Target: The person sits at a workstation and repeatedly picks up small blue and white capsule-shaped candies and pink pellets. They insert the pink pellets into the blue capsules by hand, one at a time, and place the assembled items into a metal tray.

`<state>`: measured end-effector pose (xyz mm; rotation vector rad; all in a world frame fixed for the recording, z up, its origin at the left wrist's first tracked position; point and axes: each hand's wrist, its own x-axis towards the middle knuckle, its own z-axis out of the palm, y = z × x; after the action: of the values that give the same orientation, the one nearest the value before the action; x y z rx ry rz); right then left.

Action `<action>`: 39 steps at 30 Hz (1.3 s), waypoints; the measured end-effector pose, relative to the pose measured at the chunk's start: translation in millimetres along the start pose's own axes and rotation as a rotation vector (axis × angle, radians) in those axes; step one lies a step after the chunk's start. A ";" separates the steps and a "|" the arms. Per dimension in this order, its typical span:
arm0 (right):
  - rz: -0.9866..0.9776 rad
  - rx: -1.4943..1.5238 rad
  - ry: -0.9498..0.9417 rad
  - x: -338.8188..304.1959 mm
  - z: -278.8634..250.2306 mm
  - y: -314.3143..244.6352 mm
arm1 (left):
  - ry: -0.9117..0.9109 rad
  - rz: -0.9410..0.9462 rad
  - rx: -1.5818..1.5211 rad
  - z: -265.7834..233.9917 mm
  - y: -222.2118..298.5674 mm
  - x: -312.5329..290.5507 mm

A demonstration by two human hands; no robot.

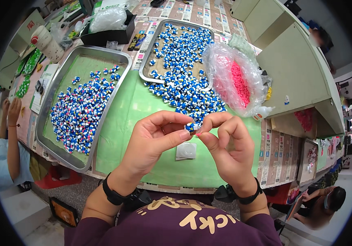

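Observation:
My left hand (pixel 153 141) pinches a small blue and white toy piece (pixel 190 126) between thumb and forefinger. Right beside it, my right hand (pixel 225 143) pinches a tiny pink part (pixel 198 134) that touches the piece. Both hands hover above a green mat (pixel 131 119). Just beyond my fingers lies a heap of the same blue and white pieces (pixel 184 92), spilling from a metal tray (pixel 146 61) onto the mat.
A second metal tray (pixel 55 88) at left holds several blue, white and pink pieces. A clear bag of pink parts (pixel 237 82) lies at right. A small clear packet (pixel 186 151) rests under my hands. Other people sit at far left and lower right.

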<state>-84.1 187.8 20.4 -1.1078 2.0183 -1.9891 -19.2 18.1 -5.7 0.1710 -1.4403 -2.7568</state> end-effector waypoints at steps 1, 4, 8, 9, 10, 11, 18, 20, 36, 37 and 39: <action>-0.003 0.001 0.010 -0.1 0.4 0.3 | 0.003 0.023 0.034 1.3 0.0 0.7; 0.001 -0.010 0.036 -1.0 2.9 1.6 | 0.040 0.130 0.139 5.1 -2.1 0.4; -0.004 -0.048 0.065 -1.9 5.4 2.4 | 0.033 0.282 0.249 9.9 -5.6 -2.7; -0.018 -0.063 0.067 -1.7 6.1 3.2 | 0.039 0.308 0.296 11.1 -6.1 -3.5; -0.033 -0.078 0.068 -1.6 6.4 3.6 | 0.046 0.335 0.344 12.4 -6.4 -4.4; -0.038 -0.091 0.066 -1.6 6.3 3.5 | 0.052 0.361 0.391 13.2 -6.6 -4.9; -0.102 -0.199 0.054 -1.9 5.3 4.4 | 0.090 0.508 0.516 16.0 -8.6 -3.9; -0.100 -0.199 0.046 -2.2 4.9 4.5 | 0.088 0.620 0.690 13.2 -9.0 -3.7; 0.257 -0.478 0.015 -11.2 -91.0 20.3 | 0.434 0.685 0.920 -78.8 34.1 -25.2; 0.294 -0.541 -0.043 -19.8 -96.2 28.4 | 0.482 0.702 1.015 -94.1 41.6 -32.0; 0.371 -0.572 -0.134 -33.8 -97.7 40.1 | 0.604 0.638 1.174 -119.6 52.4 -44.8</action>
<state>-129.0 282.7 -15.7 -0.8190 2.5586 -1.1640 37.0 -106.2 -26.7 0.4040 -2.1343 -1.0048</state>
